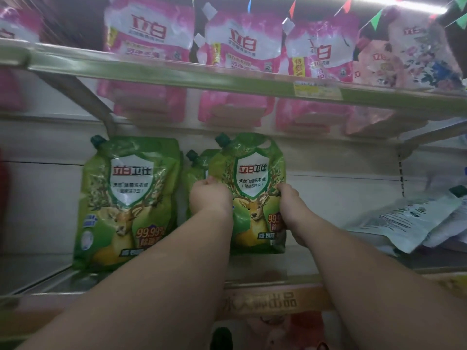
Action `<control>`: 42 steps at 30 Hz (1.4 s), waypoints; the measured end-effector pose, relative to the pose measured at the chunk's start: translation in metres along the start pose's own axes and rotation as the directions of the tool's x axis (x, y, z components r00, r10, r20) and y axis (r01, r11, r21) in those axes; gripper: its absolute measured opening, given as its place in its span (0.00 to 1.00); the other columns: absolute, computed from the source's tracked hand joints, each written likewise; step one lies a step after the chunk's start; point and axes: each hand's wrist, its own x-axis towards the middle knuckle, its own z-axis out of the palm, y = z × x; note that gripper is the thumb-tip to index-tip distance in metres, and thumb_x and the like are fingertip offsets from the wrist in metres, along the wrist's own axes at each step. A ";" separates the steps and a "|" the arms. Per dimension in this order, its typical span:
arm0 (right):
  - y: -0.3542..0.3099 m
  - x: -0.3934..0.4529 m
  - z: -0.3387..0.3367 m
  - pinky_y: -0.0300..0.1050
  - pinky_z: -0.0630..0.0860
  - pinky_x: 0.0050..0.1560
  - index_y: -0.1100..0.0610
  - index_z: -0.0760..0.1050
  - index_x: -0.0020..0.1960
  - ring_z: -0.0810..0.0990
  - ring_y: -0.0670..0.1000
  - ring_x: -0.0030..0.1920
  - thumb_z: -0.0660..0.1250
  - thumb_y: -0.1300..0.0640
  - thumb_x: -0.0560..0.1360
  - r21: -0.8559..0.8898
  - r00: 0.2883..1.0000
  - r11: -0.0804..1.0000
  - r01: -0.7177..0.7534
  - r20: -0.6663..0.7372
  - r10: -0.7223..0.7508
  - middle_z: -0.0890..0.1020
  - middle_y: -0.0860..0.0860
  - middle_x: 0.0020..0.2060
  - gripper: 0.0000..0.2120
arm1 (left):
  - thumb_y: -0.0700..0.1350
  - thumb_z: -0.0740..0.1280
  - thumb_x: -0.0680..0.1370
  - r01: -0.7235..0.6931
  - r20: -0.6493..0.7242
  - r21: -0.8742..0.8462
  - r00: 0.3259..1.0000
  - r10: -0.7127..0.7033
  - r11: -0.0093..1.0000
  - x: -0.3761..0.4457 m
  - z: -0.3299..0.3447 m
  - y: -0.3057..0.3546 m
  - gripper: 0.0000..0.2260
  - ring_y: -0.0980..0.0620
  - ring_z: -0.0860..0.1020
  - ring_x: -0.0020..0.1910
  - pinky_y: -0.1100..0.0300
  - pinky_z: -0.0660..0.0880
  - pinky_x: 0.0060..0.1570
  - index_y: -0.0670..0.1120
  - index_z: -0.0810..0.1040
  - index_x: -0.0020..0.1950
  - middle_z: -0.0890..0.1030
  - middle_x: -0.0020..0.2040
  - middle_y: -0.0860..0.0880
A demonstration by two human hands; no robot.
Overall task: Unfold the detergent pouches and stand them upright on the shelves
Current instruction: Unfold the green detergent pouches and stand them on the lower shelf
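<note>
Item: green detergent pouch (252,195), upright on the middle shelf (265,271), spout cap top left. Grip: left hand (209,198) pinches its left edge, right hand (288,200) clasps its right edge, both at mid-height. Handling, judged: liquid-filled, fairly heavy, soft-walled, glossy film likely slippery; side seams hold best. Outside the left grip: a second pouch (195,170) behind, a third pouch (129,200) beyond.

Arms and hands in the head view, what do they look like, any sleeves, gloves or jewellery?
Both arms are bare from the bottom of the frame up to the hands; no sleeve shows. The left hand and right hand wear no gloves, and no watch, bracelet or ring can be seen. The picture is a little soft, so small details cannot be told.
</note>
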 end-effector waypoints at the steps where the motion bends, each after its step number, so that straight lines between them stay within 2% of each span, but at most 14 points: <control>1: 0.000 0.001 0.005 0.61 0.79 0.61 0.50 0.69 0.73 0.85 0.62 0.56 0.54 0.28 0.63 -0.004 1.000 1.000 -0.004 0.007 0.004 0.85 0.59 0.58 0.44 | 0.51 0.58 0.88 0.003 -0.006 -0.006 1.000 -0.003 1.000 0.003 -0.004 0.001 0.15 0.47 0.75 0.48 0.53 0.70 0.49 0.46 0.77 0.69 0.77 0.52 0.47; 4: 0.003 0.008 0.018 0.61 0.80 0.61 0.50 0.69 0.73 0.85 0.62 0.56 0.53 0.28 0.60 -0.006 1.000 1.000 -0.004 0.014 0.004 0.85 0.59 0.58 0.47 | 0.50 0.58 0.88 0.017 -0.018 -0.018 1.000 -0.017 1.000 0.011 -0.013 -0.001 0.15 0.49 0.73 0.47 0.55 0.68 0.50 0.47 0.77 0.69 0.79 0.54 0.48; 7: 0.001 0.001 0.033 0.62 0.80 0.61 0.50 0.70 0.73 0.85 0.62 0.56 0.53 0.28 0.63 -0.011 1.000 1.000 -0.008 0.008 0.008 0.85 0.58 0.57 0.44 | 0.52 0.56 0.88 0.040 -0.009 0.037 0.999 -0.040 0.998 0.019 -0.021 -0.003 0.17 0.49 0.73 0.49 0.54 0.69 0.51 0.48 0.75 0.72 0.75 0.51 0.53; 10: -0.001 -0.007 0.046 0.62 0.79 0.62 0.50 0.69 0.72 0.84 0.62 0.56 0.52 0.32 0.70 -0.024 1.000 1.000 -0.018 -0.010 0.018 0.85 0.59 0.56 0.36 | 0.51 0.56 0.88 0.027 -0.037 0.011 0.999 -0.026 1.000 0.025 -0.026 -0.005 0.16 0.45 0.75 0.49 0.51 0.71 0.50 0.46 0.76 0.69 0.75 0.45 0.50; 13: 0.004 -0.003 0.051 0.61 0.79 0.62 0.51 0.70 0.71 0.85 0.62 0.55 0.52 0.31 0.70 -0.045 1.000 0.999 -0.024 0.000 0.024 0.86 0.59 0.55 0.37 | 0.51 0.57 0.88 0.033 -0.047 0.000 0.998 -0.033 0.999 0.028 -0.030 -0.009 0.16 0.44 0.76 0.50 0.50 0.73 0.50 0.45 0.76 0.69 0.77 0.50 0.47; 18: 0.011 0.000 0.055 0.60 0.80 0.61 0.50 0.71 0.71 0.86 0.61 0.55 0.52 0.31 0.71 -0.067 0.997 0.996 -0.054 0.052 0.058 0.87 0.58 0.54 0.37 | 0.50 0.55 0.88 0.039 -0.063 0.012 0.997 -0.038 0.999 0.032 -0.034 -0.016 0.16 0.44 0.76 0.49 0.51 0.72 0.49 0.44 0.76 0.68 0.75 0.46 0.48; 22: 0.010 -0.005 0.055 0.54 0.80 0.49 0.53 0.68 0.73 0.85 0.60 0.55 0.54 0.37 0.80 -0.078 0.995 0.996 -0.038 0.093 0.045 0.85 0.59 0.57 0.29 | 0.51 0.53 0.88 0.047 -0.044 0.078 0.998 -0.044 0.996 0.035 -0.033 -0.016 0.18 0.41 0.78 0.55 0.51 0.74 0.54 0.42 0.72 0.71 0.78 0.57 0.43; 27: 0.011 -0.021 0.049 0.54 0.78 0.47 0.53 0.61 0.73 0.81 0.59 0.54 0.54 0.42 0.83 -0.229 0.989 0.973 -0.006 0.139 0.039 0.81 0.60 0.58 0.24 | 0.58 0.51 0.85 0.070 0.011 0.164 0.997 -0.073 0.984 0.026 -0.030 -0.016 0.27 0.37 0.76 0.68 0.42 0.73 0.69 0.41 0.70 0.75 0.76 0.70 0.40; 30: 0.008 -0.033 0.047 0.55 0.77 0.50 0.53 0.57 0.74 0.78 0.58 0.52 0.51 0.43 0.85 -0.262 0.987 0.965 0.009 0.157 0.033 0.77 0.60 0.59 0.21 | 0.64 0.50 0.84 0.130 -0.007 0.294 0.991 -0.134 0.947 0.009 -0.034 -0.016 0.34 0.36 0.67 0.74 0.40 0.65 0.74 0.42 0.57 0.83 0.64 0.79 0.40; 32: 0.006 -0.038 0.046 0.56 0.78 0.52 0.52 0.56 0.75 0.78 0.57 0.52 0.51 0.42 0.86 -0.277 0.985 0.961 0.011 0.171 0.038 0.77 0.60 0.60 0.23 | 0.65 0.48 0.83 0.171 -0.014 0.354 0.984 -0.178 0.919 0.000 -0.038 -0.014 0.37 0.36 0.62 0.77 0.40 0.61 0.77 0.41 0.53 0.84 0.59 0.81 0.39; 34: 0.005 -0.042 0.047 0.59 0.78 0.57 0.51 0.55 0.77 0.78 0.58 0.54 0.51 0.40 0.85 -0.285 0.984 0.958 0.002 0.173 0.049 0.76 0.59 0.62 0.25 | 0.66 0.50 0.82 0.198 -0.009 0.360 0.978 -0.209 0.912 -0.008 -0.041 -0.010 0.38 0.36 0.62 0.77 0.40 0.61 0.77 0.41 0.51 0.84 0.58 0.81 0.39; 37: 0.005 -0.049 0.047 0.65 0.73 0.67 0.48 0.52 0.79 0.75 0.65 0.66 0.49 0.35 0.84 -0.344 0.986 0.939 -0.004 0.155 0.062 0.74 0.60 0.70 0.28 | 0.61 0.59 0.80 0.221 0.005 0.343 0.972 -0.237 0.913 -0.019 -0.046 -0.007 0.39 0.37 0.64 0.75 0.42 0.65 0.74 0.40 0.52 0.83 0.60 0.79 0.39; 40: 0.007 -0.059 0.045 0.66 0.73 0.68 0.44 0.51 0.80 0.72 0.66 0.72 0.45 0.28 0.82 -0.420 0.984 0.907 -0.016 0.152 0.088 0.70 0.59 0.76 0.32 | 0.55 0.66 0.73 0.129 0.040 0.387 0.987 -0.156 0.913 -0.031 -0.051 -0.010 0.42 0.37 0.64 0.75 0.41 0.66 0.74 0.43 0.53 0.83 0.60 0.79 0.41; 42: 0.007 -0.065 0.043 0.67 0.73 0.69 0.44 0.50 0.81 0.73 0.67 0.72 0.44 0.25 0.80 -0.454 0.984 0.891 -0.017 0.152 0.096 0.69 0.59 0.77 0.36 | 0.53 0.67 0.73 -0.002 0.078 0.457 0.996 -0.038 0.890 -0.041 -0.056 -0.014 0.44 0.38 0.61 0.78 0.40 0.64 0.76 0.46 0.49 0.84 0.58 0.81 0.42</control>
